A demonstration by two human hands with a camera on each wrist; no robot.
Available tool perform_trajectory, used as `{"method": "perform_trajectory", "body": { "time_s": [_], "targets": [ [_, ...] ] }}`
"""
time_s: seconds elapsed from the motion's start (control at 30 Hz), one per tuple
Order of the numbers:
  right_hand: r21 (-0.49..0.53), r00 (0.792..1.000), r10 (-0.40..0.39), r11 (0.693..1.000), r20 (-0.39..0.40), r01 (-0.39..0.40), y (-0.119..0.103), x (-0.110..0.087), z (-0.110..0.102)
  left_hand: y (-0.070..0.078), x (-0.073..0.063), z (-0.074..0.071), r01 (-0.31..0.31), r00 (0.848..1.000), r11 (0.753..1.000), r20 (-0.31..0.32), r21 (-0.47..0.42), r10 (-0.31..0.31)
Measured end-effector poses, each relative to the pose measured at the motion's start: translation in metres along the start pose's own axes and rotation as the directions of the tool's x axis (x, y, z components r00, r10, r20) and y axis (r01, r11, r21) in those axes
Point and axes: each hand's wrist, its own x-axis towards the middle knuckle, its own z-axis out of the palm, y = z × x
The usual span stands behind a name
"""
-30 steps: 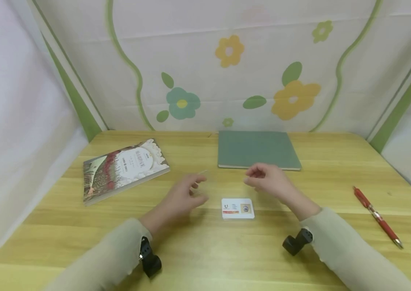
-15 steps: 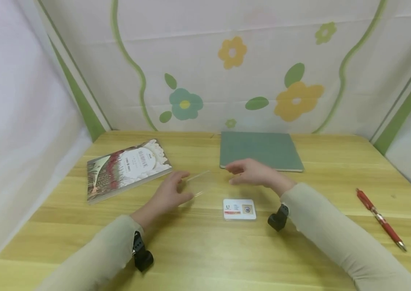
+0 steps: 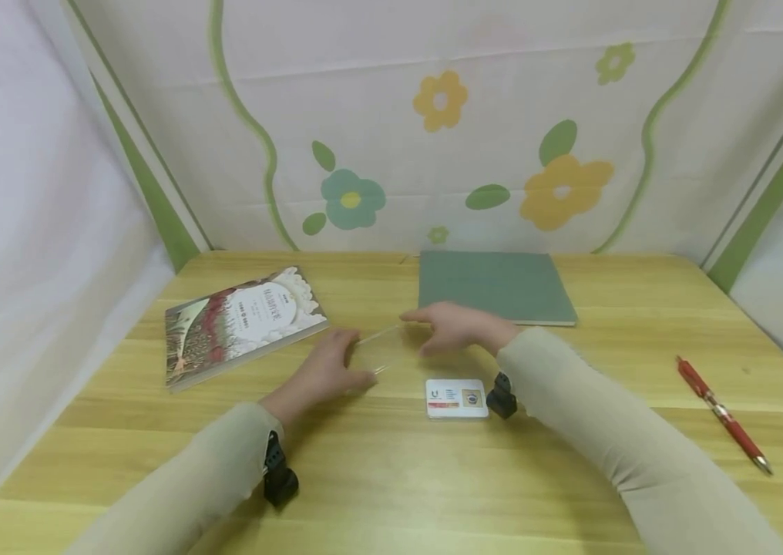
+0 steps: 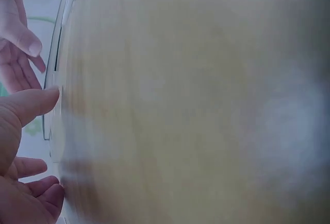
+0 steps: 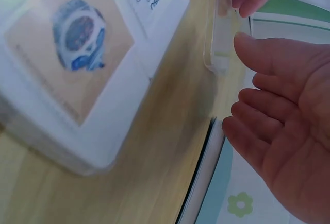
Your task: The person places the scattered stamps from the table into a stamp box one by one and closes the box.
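Observation:
A clear plastic box [image 3: 384, 353], its edges faintly visible, lies on the table between the two hands. My left hand [image 3: 322, 374] spans its left end, fingers at the far edge and thumb at the near edge. Beyond its right end my right hand [image 3: 457, 327] reaches in with fingers extended, holding nothing. The right wrist view shows the palm and loosely bent fingers [image 5: 263, 110] apart from the box's rounded corner [image 5: 216, 62]. In front of the right hand sits a small stack of white printed cards [image 3: 456, 398]; a blue-and-white picture is on the top card [image 5: 77, 33].
A book with an illustrated cover [image 3: 246, 327] lies at the left. Behind the right hand is a green notebook [image 3: 495, 285] near the table's back edge. A red pen [image 3: 723, 416] lies at the right. Flower-patterned cloth [image 3: 391, 123] hangs behind the wooden table.
My right hand has moved left, past the cards, to the box's right side. My left hand has drawn back slightly to the left end of the box. Cards, books and pen stay put.

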Motion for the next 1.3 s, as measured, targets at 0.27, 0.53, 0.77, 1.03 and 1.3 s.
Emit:
{"method": "perform_trajectory", "body": {
  "time_s": [0.27,0.53,0.77,1.03,1.3],
  "targets": [
    [-0.026,1.000,0.012,1.000,-0.019,-0.012,-0.007,0.019,0.008,-0.001,0.005,0.001,0.010,1.000,0.997,0.022,0.074,-0.012],
    [-0.044,1.000,-0.008,0.999,-0.004,0.008,-0.009,0.026,0.015,0.001,0.003,0.000,0.009,0.999,0.996,0.035,0.090,-0.012],
    [-0.067,1.000,-0.013,0.998,0.002,0.013,-0.010,0.024,0.015,0.001,0.004,0.000,-0.016,0.999,0.988,0.035,0.152,0.011],
    [-0.077,1.000,0.003,0.997,-0.004,-0.003,-0.012,0.024,0.014,0.000,0.006,-0.002,-0.043,0.999,0.984,0.023,0.171,0.040],
    [-0.086,0.999,-0.015,0.996,-0.030,0.013,-0.013,0.020,0.012,0.000,0.007,0.000,-0.027,1.000,0.992,0.002,0.124,0.027]
  ]
}}
